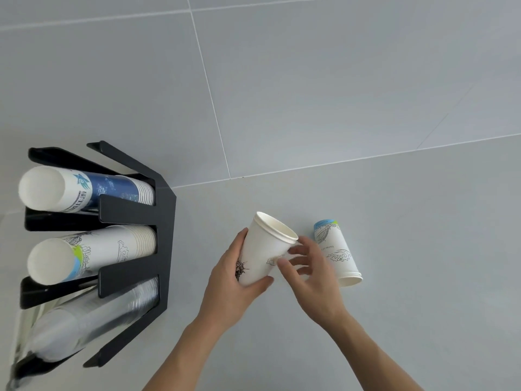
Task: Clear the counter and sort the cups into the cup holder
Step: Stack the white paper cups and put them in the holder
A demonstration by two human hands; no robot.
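A pale grey worktop (pixel 366 207) meets a tiled grey wall. At its left edge a black cup holder (pixel 158 221) carries three stacks: blue-printed cups (pixel 84 189), white printed cups (pixel 93 253) and clear plastic cups (pixel 93 314). Near the middle, the left hand (pixel 234 280) grips one white paper cup (pixel 266 249), fingers wrapped round it; the right hand (pixel 307 266) touches its side with fingers spread. A second cup (pixel 337 252) stands upside down just beside them.

Left hand (pixel 235 280) and right hand (pixel 311 273) bare; forearms bare, no sleeves in view; fingers (pixel 293 251) ringless, nails short.
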